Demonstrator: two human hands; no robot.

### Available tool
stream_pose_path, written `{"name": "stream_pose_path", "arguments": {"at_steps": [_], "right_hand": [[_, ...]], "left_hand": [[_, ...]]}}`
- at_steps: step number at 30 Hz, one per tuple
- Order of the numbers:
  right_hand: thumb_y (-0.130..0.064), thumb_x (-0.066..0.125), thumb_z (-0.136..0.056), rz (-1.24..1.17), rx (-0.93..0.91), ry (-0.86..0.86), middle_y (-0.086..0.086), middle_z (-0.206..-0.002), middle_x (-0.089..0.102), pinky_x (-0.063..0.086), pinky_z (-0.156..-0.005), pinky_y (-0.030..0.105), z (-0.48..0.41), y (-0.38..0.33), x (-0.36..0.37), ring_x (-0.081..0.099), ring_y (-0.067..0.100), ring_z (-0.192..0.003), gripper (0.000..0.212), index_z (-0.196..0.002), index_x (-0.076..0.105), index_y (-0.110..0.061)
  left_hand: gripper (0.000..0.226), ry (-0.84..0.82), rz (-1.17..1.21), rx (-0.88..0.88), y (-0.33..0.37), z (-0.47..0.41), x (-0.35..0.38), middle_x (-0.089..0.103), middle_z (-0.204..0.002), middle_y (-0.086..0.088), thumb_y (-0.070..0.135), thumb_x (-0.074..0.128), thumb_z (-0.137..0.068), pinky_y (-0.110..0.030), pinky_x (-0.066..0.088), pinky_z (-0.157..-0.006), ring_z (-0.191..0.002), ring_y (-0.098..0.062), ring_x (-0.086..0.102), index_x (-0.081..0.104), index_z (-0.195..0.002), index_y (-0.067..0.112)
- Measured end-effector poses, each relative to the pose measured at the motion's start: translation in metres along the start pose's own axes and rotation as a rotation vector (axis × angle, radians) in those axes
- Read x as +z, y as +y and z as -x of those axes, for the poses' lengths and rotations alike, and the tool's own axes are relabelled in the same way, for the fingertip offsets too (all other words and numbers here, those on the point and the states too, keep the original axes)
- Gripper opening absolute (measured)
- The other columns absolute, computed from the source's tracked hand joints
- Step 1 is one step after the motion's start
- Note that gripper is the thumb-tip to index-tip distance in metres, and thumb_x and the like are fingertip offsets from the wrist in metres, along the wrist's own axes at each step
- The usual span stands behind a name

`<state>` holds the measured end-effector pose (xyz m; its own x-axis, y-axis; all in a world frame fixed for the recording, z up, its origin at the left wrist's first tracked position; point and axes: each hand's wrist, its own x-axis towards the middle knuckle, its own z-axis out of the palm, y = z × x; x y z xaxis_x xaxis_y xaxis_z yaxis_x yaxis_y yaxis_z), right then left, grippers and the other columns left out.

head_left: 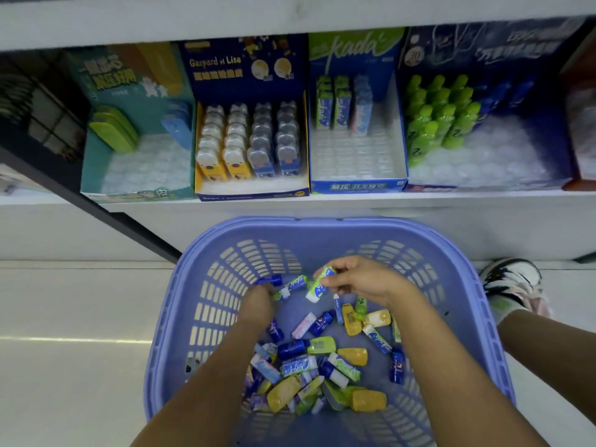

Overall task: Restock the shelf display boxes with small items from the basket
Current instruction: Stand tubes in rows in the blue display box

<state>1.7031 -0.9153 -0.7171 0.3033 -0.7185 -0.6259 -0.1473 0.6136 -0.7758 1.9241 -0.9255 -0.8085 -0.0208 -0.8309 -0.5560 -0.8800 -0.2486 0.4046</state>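
Note:
A lilac plastic basket [180,317] sits on the floor below the shelf, holding several small blue, green, white and yellow erasers [322,366]. Both hands are inside it near the far wall. My right hand [364,280] pinches a green-and-white eraser [319,283] by its upper end. My left hand [258,301] is closed around a few erasers, blue and green-white ends [290,285] sticking out past the fingers. On the shelf stand the display boxes: a teal one [96,162], a navy-yellow one [251,191], a blue "kada" one [354,185], and a dark blue one [483,187].
The kada box holds a few upright erasers at its back, with bare plastic tray in front. The dark blue box holds green bottle-shaped erasers [435,117]. A shoe [512,282] rests on the pale floor to the right of the basket. A dark shelf post [96,208] slants at left.

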Motion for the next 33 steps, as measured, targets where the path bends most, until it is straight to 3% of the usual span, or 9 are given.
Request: {"name": "stream_pose_path", "arguments": {"at_steps": [4,6,10,15,19,21,28,30,33], "right_hand": [[-0.003,0.06,-0.088,-0.012,-0.053,-0.005,0.004,-0.079,0.061,0.044,-0.063,0.017,0.019,-0.013,-0.009,0.052,0.007,-0.062,0.016,-0.103,0.065,-0.007],[-0.001,0.062,-0.086,-0.058,-0.089,0.013,0.005,-0.081,0.062,0.046,-0.064,0.02,0.031,-0.022,-0.014,0.055,0.009,-0.063,0.02,-0.105,0.063,-0.006],[0.001,0.06,-0.085,-0.123,-0.209,0.056,0.002,-0.074,0.065,0.051,-0.063,0.017,0.056,-0.046,-0.016,0.058,0.009,-0.061,0.015,-0.098,0.062,-0.007],[0.001,0.06,-0.084,-0.172,-0.531,0.323,0.006,-0.078,0.066,0.053,-0.064,0.016,0.084,-0.093,-0.014,0.063,0.007,-0.062,0.015,-0.095,0.066,-0.007],[-0.004,0.071,-0.079,0.047,-0.73,0.761,0.0,-0.074,0.063,0.053,-0.064,0.015,0.087,-0.142,-0.026,0.061,0.006,-0.064,0.014,-0.086,0.062,-0.013],[-0.009,0.074,-0.077,0.206,-0.781,0.899,-0.004,-0.074,0.062,0.053,-0.066,0.016,0.077,-0.164,-0.033,0.06,0.006,-0.068,0.016,-0.085,0.062,-0.013],[-0.008,0.073,-0.078,0.624,-0.717,0.9,0.012,-0.097,0.07,0.048,-0.079,0.021,0.025,-0.209,-0.043,0.058,0.011,-0.082,0.021,-0.099,0.069,-0.004],[-0.009,0.072,-0.079,0.693,-0.672,0.894,0.01,-0.098,0.07,0.042,-0.074,0.012,0.019,-0.211,-0.044,0.057,0.01,-0.083,0.022,-0.1,0.069,-0.005],[-0.011,0.071,-0.08,0.767,-0.656,0.86,0.009,-0.1,0.07,0.041,-0.077,0.015,0.017,-0.217,-0.042,0.062,0.016,-0.09,0.022,-0.102,0.069,-0.007]], "left_hand": [[0.008,-0.352,0.546,-0.019,0.035,0.021,-0.031,0.066,-0.089,-0.014,0.007,0.062,-0.088,-0.026,0.05,-0.07,-0.072,-0.016,0.06,0.068,-0.093,0.004],[0.012,-0.487,0.916,-0.029,0.054,0.041,-0.05,0.07,-0.081,-0.007,0.009,0.056,-0.093,-0.025,0.056,-0.068,-0.067,-0.013,0.065,0.067,-0.09,0.007],[0.028,-0.563,1.257,0.091,0.085,0.072,-0.082,0.067,-0.072,-0.007,0.013,0.04,-0.098,-0.024,0.054,-0.055,-0.056,-0.013,0.061,0.065,-0.098,0.002],[0.026,-0.282,1.271,0.25,0.113,0.098,-0.109,0.06,-0.066,0.0,0.019,0.044,-0.098,-0.015,0.035,-0.042,-0.048,-0.005,0.045,0.065,-0.1,0.004],[0.015,-0.097,1.27,0.321,0.125,0.109,-0.124,0.054,-0.061,0.003,0.02,0.055,-0.094,-0.014,0.03,-0.042,-0.047,-0.004,0.039,0.06,-0.089,0.007],[0.016,-0.024,1.246,0.331,0.127,0.112,-0.127,0.051,-0.06,0.002,0.02,0.059,-0.092,-0.014,0.028,-0.041,-0.045,-0.004,0.037,0.054,-0.08,0.011],[0.022,0.06,1.155,0.405,0.123,0.114,-0.129,0.031,-0.052,0.007,0.028,0.077,-0.073,-0.016,0.025,-0.042,-0.046,-0.009,0.024,0.057,-0.066,0.023],[0.027,0.085,1.109,0.411,0.122,0.112,-0.13,0.032,-0.051,0.007,0.031,0.076,-0.074,-0.017,0.028,-0.043,-0.047,-0.01,0.026,0.054,-0.059,0.026],[0.027,0.105,1.04,0.388,0.12,0.105,-0.13,0.042,-0.053,0.006,0.033,0.069,-0.083,-0.024,0.037,-0.056,-0.049,-0.009,0.036,0.049,-0.069,0.02]]}}
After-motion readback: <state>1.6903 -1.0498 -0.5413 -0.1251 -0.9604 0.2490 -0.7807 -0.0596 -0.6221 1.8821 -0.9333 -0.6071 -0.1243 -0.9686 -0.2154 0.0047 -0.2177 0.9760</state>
